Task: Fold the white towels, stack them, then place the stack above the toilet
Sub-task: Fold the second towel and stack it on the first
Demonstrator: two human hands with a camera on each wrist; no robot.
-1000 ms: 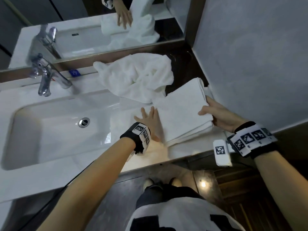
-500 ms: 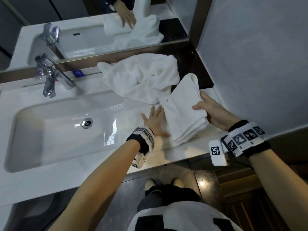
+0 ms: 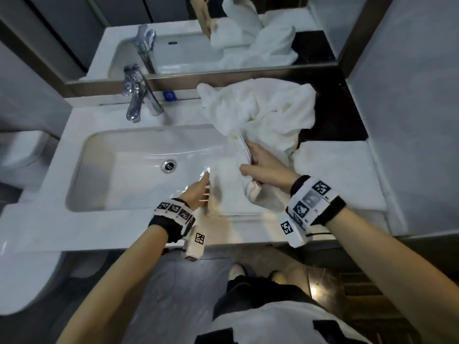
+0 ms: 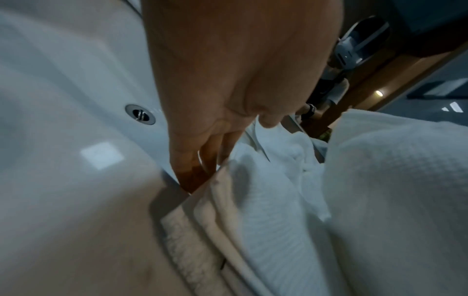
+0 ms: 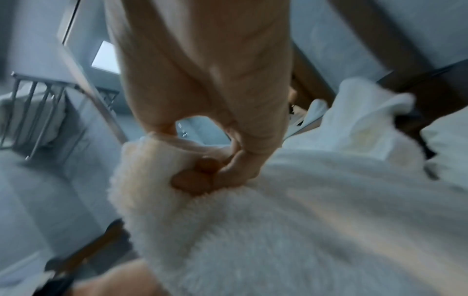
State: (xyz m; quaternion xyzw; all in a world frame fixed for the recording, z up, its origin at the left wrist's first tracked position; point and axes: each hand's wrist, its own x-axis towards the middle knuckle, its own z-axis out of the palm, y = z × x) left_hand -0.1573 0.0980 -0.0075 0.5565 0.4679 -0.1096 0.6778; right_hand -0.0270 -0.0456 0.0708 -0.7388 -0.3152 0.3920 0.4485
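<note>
A crumpled white towel [image 3: 260,110] lies heaped on the counter behind the sink's right end. My right hand [image 3: 258,167] grips a bunched edge of it, fingers curled into the cloth [image 5: 202,170]. A folded white towel [image 3: 231,202] lies flat beside the basin's right rim, its layered edges [image 4: 197,230] plain in the left wrist view. My left hand [image 3: 198,192] reaches to it with straight fingers [image 4: 192,172] touching its left edge. Another folded white towel [image 3: 335,175] lies flat at the counter's right end by the wall.
The white sink basin [image 3: 124,170] fills the counter's left half, with a chrome tap [image 3: 139,100] behind it and a mirror [image 3: 173,33] above. A white toilet [image 3: 19,150] stands left of the counter. A grey wall [image 3: 409,95] bounds the right side.
My right hand has let go of the folded towel and moved left to grip the crumpled towel. My left hand stays at the folded towel's left edge.
</note>
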